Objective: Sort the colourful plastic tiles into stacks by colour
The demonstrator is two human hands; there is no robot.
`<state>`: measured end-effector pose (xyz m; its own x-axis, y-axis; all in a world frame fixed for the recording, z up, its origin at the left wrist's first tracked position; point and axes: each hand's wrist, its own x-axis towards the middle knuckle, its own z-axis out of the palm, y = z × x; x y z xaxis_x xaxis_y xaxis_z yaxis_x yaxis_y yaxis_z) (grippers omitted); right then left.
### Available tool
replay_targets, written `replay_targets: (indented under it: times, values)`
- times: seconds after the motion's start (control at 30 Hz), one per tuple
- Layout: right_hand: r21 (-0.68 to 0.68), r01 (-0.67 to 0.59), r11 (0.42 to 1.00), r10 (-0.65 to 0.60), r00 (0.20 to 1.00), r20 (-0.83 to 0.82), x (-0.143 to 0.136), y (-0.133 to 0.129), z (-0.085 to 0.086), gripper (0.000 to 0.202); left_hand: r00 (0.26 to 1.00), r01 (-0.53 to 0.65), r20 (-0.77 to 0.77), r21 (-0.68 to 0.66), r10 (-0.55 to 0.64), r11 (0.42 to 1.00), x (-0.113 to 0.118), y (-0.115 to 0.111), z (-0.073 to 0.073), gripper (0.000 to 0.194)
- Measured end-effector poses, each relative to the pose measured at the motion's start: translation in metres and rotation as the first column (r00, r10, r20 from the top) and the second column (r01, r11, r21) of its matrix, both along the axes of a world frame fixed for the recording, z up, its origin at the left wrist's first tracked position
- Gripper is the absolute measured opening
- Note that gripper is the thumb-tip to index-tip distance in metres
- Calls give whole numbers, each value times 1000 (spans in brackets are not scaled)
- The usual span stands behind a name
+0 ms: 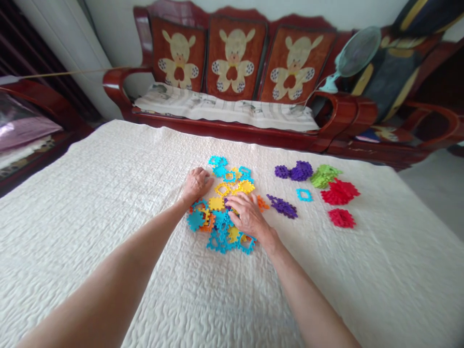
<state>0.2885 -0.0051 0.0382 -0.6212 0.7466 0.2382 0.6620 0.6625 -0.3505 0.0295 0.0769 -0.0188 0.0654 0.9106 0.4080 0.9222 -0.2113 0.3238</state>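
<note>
A mixed heap of flat toothed plastic pieces, with blue pieces (220,241), yellow pieces (216,203) and some orange ones (209,223), lies between and below my hands. My left hand (197,183) rests at the heap's upper left edge, fingers curled; whether anything is under them is hidden. My right hand (247,212) reaches over the right side of the heap, fingers apart, with a purple piece (227,203) at its fingertips; whether it grips that piece is unclear. Right of it lie purple pieces (283,207) and a blue square frame (304,195).
Farther right are a purple pile (301,170), a green pile (325,176) and red piles (340,192) on the white quilted cover (108,193). A wooden sofa (232,123) with bear cushions stands behind, with a fan (358,52) at its right.
</note>
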Motion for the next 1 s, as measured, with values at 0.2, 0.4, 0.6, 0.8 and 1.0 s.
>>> replay_targets:
  times: [0.2, 0.4, 0.6, 0.8, 1.0]
  values:
    - [-70, 68, 995, -65, 997, 45, -2, 3, 3, 46, 1000, -6, 8, -14, 6, 1000, 0, 0, 0, 27]
    - [-167, 55, 984, -19, 977, 210, -9, 11, 18, 61, 1000, -3, 11, 0, 3, 1000, 1, 0, -1, 26]
    - [-212, 88, 973, -11, 940, 341, -10, 30, 31, 50, 1000, -11, -6, -13, 11, 1000, 1, 0, 1, 28]
    - [-163, 18, 986, 16, 979, 204, -5, 39, 28, 32, 1000, -10, -29, -21, 10, 1000, 3, -1, 4, 27]
    - [-203, -33, 979, -21, 966, -259, 2, 46, 18, 26, 1000, -14, -19, -7, 14, 1000, 3, -2, 4, 25]
